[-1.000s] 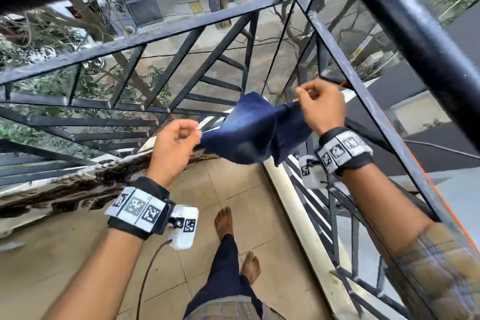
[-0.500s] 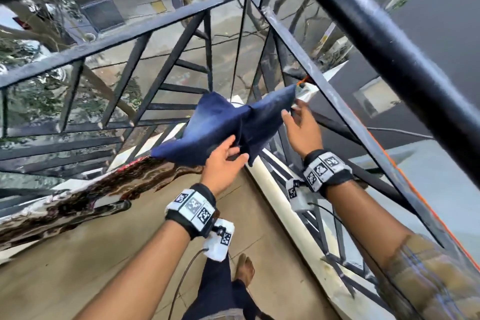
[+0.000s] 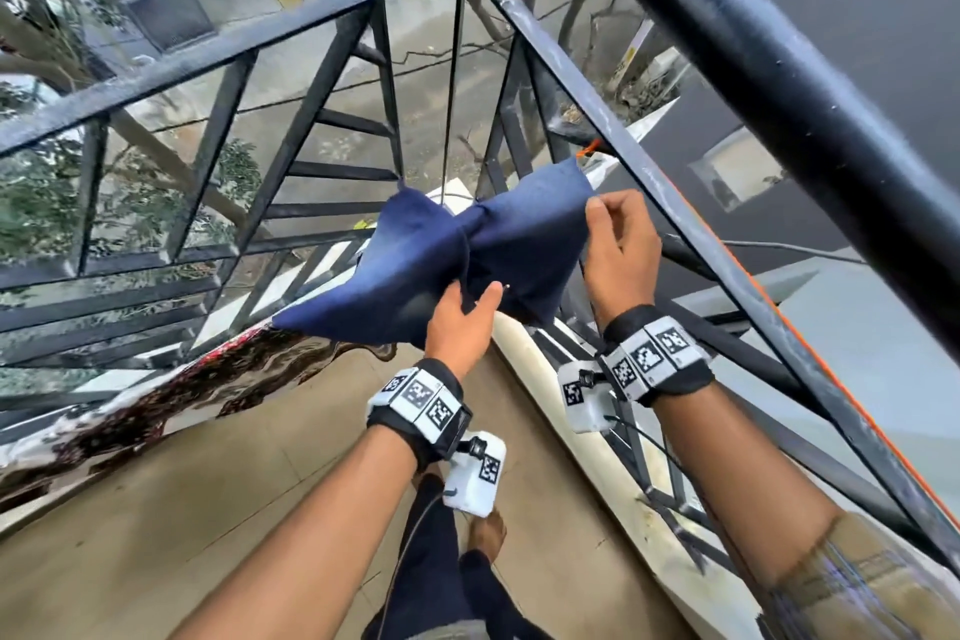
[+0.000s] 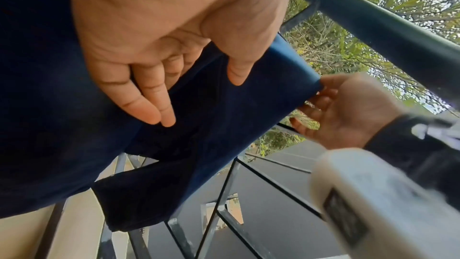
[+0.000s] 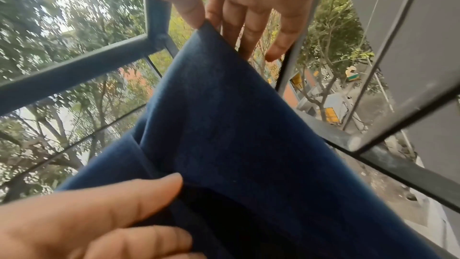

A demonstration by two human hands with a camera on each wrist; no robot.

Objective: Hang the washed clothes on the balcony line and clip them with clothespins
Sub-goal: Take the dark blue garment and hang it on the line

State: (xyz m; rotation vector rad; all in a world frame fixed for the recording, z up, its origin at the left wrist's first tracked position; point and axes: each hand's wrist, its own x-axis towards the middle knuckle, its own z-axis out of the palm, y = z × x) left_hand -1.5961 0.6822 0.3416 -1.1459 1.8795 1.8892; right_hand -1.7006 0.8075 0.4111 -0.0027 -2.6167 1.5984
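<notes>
Balcony railing (image 3: 291,42): black metal bars with diagonal struts run round the corner; a thick black bar crosses the top right of the head view, cut off by the frame.
Floor (image 3: 156,509): beige tiles, with a pale ledge along the foot of the railing; the person's dark trousers and one bare foot show at the bottom edge.
Beyond: street, trees and a grey wall below, smeared by motion in the wrist views.
Patterned cloth (image 3: 156,390): dark red and white, draped at the lower left; what carries it is hard to make out.
Navy cloth (image 3: 441,265): spread between the two hands in front of the railing corner; whether it lies on a line cannot be told.
Orange cord (image 3: 589,151): a thin strand along the right-hand rail, knotted just above the cloth's far corner.
Left hand (image 3: 460,322): fingers and thumb lie nearly straight against the cloth's near lower fold, not curled round it.
Right hand (image 3: 618,244): thumb and forefinger pinch the cloth's right corner; the other fingers hang loose behind it.
Clothespins: none can be made out.
</notes>
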